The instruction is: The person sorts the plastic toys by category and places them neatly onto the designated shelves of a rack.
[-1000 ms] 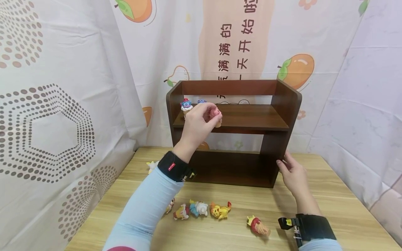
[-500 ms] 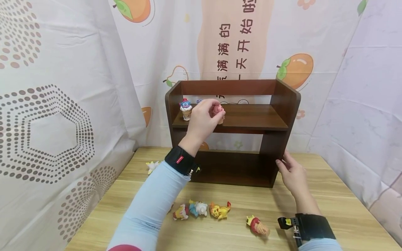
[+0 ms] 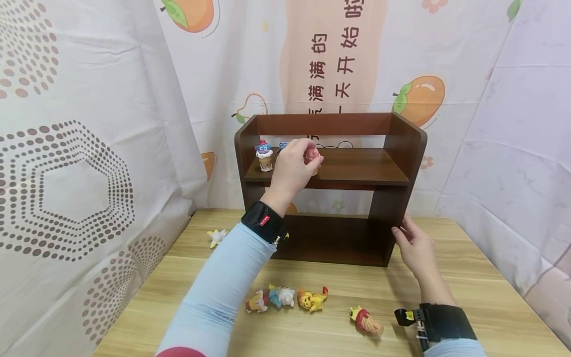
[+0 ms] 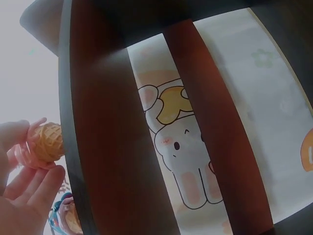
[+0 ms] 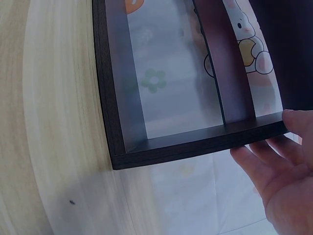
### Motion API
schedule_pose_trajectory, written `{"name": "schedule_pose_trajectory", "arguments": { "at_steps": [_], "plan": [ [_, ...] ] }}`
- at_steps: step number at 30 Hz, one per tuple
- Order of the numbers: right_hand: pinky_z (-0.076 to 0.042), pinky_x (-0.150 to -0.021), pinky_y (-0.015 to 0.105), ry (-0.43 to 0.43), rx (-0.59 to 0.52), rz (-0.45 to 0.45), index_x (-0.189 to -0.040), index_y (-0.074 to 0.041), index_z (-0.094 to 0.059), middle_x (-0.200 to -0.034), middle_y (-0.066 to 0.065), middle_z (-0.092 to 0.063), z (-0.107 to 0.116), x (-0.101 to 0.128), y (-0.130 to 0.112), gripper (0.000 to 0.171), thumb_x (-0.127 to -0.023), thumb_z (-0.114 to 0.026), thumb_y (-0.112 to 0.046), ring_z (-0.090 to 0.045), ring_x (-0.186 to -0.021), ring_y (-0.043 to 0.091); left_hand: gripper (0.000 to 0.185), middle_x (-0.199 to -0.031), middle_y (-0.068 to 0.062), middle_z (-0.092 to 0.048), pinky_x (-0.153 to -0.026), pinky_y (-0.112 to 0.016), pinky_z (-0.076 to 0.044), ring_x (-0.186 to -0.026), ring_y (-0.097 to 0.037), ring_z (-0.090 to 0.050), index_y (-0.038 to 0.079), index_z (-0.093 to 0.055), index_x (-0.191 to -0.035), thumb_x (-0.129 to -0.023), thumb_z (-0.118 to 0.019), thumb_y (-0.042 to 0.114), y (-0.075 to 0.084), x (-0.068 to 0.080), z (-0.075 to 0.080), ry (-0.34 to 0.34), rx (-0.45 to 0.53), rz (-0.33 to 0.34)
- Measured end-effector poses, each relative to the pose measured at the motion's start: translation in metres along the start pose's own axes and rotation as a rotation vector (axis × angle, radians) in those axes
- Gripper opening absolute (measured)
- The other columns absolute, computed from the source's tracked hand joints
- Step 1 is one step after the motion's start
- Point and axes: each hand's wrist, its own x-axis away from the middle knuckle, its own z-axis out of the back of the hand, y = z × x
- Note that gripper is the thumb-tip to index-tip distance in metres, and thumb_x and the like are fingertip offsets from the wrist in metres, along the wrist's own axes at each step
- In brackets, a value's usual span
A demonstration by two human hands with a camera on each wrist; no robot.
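My left hand [image 3: 290, 168] pinches a small ice-cream-cone figurine [image 4: 50, 141] with a pink top and tan waffle cone. It is held at the front edge of the upper board of a dark brown two-tier shelf [image 3: 357, 166]. My fingers hide part of the figurine in the head view. To the left on that board, a blue-faced cone figurine [image 3: 264, 157] with a red top stands upright. Behind my hand another blue figurine [image 3: 283, 145] is mostly hidden. My right hand [image 3: 417, 248] grips the shelf's right side panel, thumb at its edge and fingers along the outside.
On the wooden table [image 3: 468, 277] before the shelf lie several figurines: a red-and-yellow one [image 3: 257, 301], a blue-and-white one [image 3: 282, 296], a yellow one [image 3: 312, 300] and a red-topped cone [image 3: 368, 322]. A white-and-yellow figurine [image 3: 217, 238] lies left. Printed curtains [image 3: 214, 74] hang behind.
My left hand has shifted slightly right with the pink cone figurine, uncovering more of the blue-faced one. My right hand has stayed at the side panel.
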Motion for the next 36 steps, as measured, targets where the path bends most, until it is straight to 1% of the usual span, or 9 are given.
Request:
{"name": "schedule_pose_trajectory", "arguments": {
  "at_steps": [6, 12, 14, 18, 23, 31, 36],
  "plan": [
    [-0.046, -0.072, 0.005, 0.004, 0.007, 0.007, -0.155, -0.011, -0.044, -0.138, 0.031, -0.055, 0.001, -0.001, 0.001, 0.052, -0.105, -0.058, -0.014, -0.058, -0.119, 0.047, 0.028, -0.101, -0.003, -0.061, -0.081, -0.026, -0.051, -0.091, -0.017, -0.058, 0.009, -0.068, -0.116, -0.094, -0.076, 0.026, 0.005, -0.001, 0.0, -0.019, -0.033, -0.007],
    [-0.046, -0.072, 0.005, 0.008, 0.019, -0.005, -0.155, -0.012, -0.044, -0.139, 0.029, -0.055, 0.0, 0.0, 0.002, 0.052, -0.105, -0.057, -0.015, -0.059, -0.119, 0.046, 0.033, -0.115, -0.005, -0.062, -0.086, -0.026, -0.051, -0.098, -0.017, -0.06, 0.011, -0.069, -0.12, -0.093, -0.077, 0.027, 0.005, -0.001, 0.001, -0.041, -0.059, -0.006],
    [-0.047, -0.072, 0.005, 0.007, 0.017, -0.005, -0.156, -0.012, -0.043, -0.139, 0.03, -0.055, 0.0, 0.0, 0.003, 0.053, -0.105, -0.057, -0.016, -0.059, -0.119, 0.046, 0.033, -0.117, -0.006, -0.062, -0.087, -0.027, -0.052, -0.1, -0.018, -0.06, 0.011, -0.07, -0.121, -0.093, -0.077, 0.027, 0.005, -0.001, 0.002, -0.046, -0.069, -0.009],
    [-0.047, -0.073, 0.006, 0.004, 0.011, -0.004, -0.156, -0.012, -0.042, -0.139, 0.029, -0.055, -0.001, -0.001, 0.004, 0.053, -0.105, -0.056, -0.016, -0.058, -0.119, 0.046, 0.031, -0.117, -0.006, -0.062, -0.089, -0.028, -0.052, -0.103, -0.019, -0.061, 0.011, -0.071, -0.121, -0.094, -0.076, 0.026, 0.008, -0.002, 0.004, -0.059, -0.079, -0.018],
    [-0.047, -0.073, 0.006, 0.006, 0.014, -0.008, -0.156, -0.013, -0.042, -0.14, 0.029, -0.054, -0.001, -0.001, 0.004, 0.053, -0.105, -0.057, -0.017, -0.058, -0.12, 0.046, 0.027, -0.116, -0.006, -0.064, -0.09, -0.028, -0.052, -0.102, -0.018, -0.061, 0.01, -0.071, -0.119, -0.095, -0.073, 0.023, 0.009, -0.004, 0.008, -0.076, -0.095, -0.028],
    [-0.047, -0.072, 0.006, 0.007, 0.0, 0.0, -0.156, -0.011, -0.042, -0.139, 0.03, -0.054, 0.0, -0.001, 0.003, 0.054, -0.105, -0.057, -0.014, -0.058, -0.12, 0.047, 0.024, -0.108, -0.004, -0.067, -0.09, -0.028, -0.052, -0.097, -0.017, -0.06, 0.009, -0.07, -0.117, -0.096, -0.069, 0.021, 0.011, -0.006, 0.012, -0.134, -0.117, -0.038],
    [-0.046, -0.073, 0.005, 0.004, 0.0, -0.003, -0.156, -0.011, -0.041, -0.139, 0.031, -0.054, 0.001, 0.0, 0.002, 0.054, -0.105, -0.058, -0.015, -0.058, -0.12, 0.047, 0.025, -0.117, -0.005, -0.068, -0.096, -0.03, -0.05, -0.105, -0.019, -0.063, 0.009, -0.068, -0.123, -0.099, -0.065, 0.017, 0.014, -0.007, 0.015, -0.184, -0.147, -0.01]
  ]
}}
